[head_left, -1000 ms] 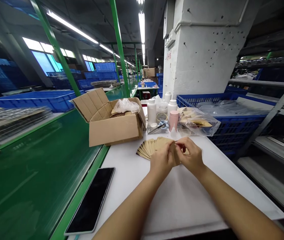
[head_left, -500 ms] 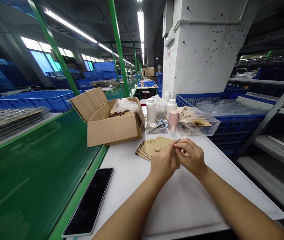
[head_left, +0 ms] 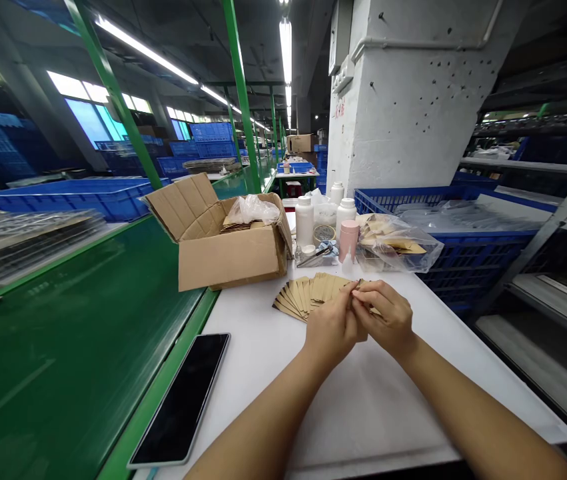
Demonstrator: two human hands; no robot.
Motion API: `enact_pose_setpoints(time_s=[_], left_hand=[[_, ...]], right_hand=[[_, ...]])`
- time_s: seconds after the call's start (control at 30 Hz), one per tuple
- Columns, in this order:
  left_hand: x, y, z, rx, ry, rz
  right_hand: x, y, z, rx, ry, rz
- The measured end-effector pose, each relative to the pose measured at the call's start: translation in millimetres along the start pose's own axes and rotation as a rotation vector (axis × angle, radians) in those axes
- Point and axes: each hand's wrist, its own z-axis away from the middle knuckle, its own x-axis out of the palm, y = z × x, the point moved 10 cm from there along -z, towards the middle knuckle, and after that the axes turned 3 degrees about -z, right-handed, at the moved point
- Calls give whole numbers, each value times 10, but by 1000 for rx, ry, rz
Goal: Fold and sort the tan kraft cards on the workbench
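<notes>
Tabletop (head_left: pixel 388 413): left hand (head_left: pixel 330 331), right hand (head_left: pixel 383 318) pinch one packet (head_left: pixel 358 283) (kraft fan (head_left: pixel 296 300) beside).

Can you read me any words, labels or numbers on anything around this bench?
Red marks on the white pillar: apparently handwritten characters, too blurred to read.
Kraft sachets: no legible print.
White plastic bottles: no readable label.
Nothing else can be read.

Counted at the counter (head_left: pixel 243 373): one left hand (head_left: pixel 330 333), one right hand (head_left: pixel 383 317), three white plastic bottles (head_left: pixel 304 221), one pink bottle (head_left: pixel 348 241), one cardboard box (head_left: pixel 228 260), two clear plastic bags (head_left: pixel 398 245), one smartphone (head_left: pixel 179 399).
</notes>
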Motion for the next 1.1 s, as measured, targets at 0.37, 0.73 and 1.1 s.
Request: enact_pose_setpoints(time_s=[0.37,0.73,1.1], left_hand=[[-48,38,4,15,39,-30],[-43,54,-12,53,5,-64],[-45,-16,-24,-18,26,-71]], right_hand=[[56,34,-23,47,-58,-16],[98,42,-39,72,-127,84],[92,185,12,189,-84,-102]])
